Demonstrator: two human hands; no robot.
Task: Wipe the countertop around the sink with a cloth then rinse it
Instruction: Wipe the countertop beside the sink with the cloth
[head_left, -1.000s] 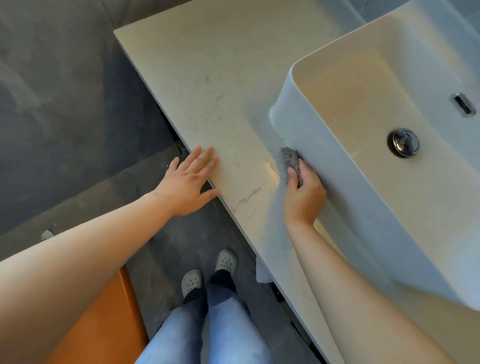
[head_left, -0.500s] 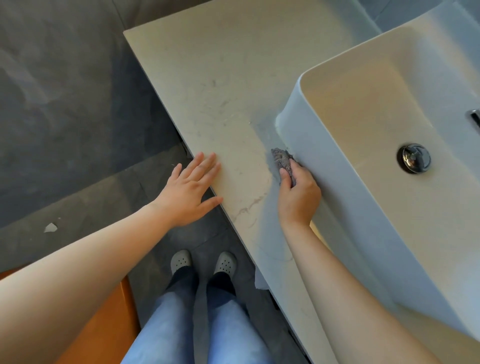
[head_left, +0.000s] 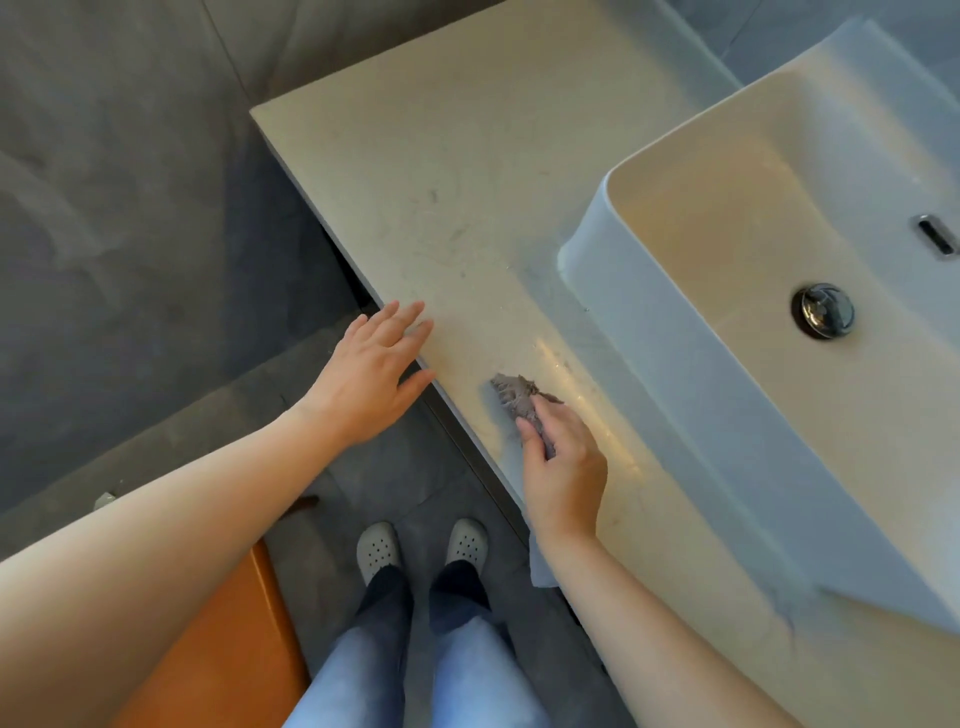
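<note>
— So where was the cloth (head_left: 517, 397)?
— Grey and crumpled, on the countertop (head_left: 441, 156) near its front edge, a little apart from the outer wall of the sink (head_left: 649, 374). A shiny streak lay on the stone between the two.
— Who had hold of it?
— The right hand (head_left: 563, 467) pinched it between the thumb and curled fingers, with the loose end sticking out past the fingertips.
— And the left hand (head_left: 371, 374)?
— Flat at the counter's front edge, with the fingers straight and close together, their tips on the stone. The thumb was held out to the side.
— What did the basin hold?
— A round metal drain plug (head_left: 823, 310) sat at its bottom, and an overflow slot (head_left: 935, 240) showed on the wall at the right of the view.
— Below the counter?
— Two pale perforated clogs (head_left: 378, 551) stood on the dark floor, with an orange surface (head_left: 223, 649) at the lower left
</note>
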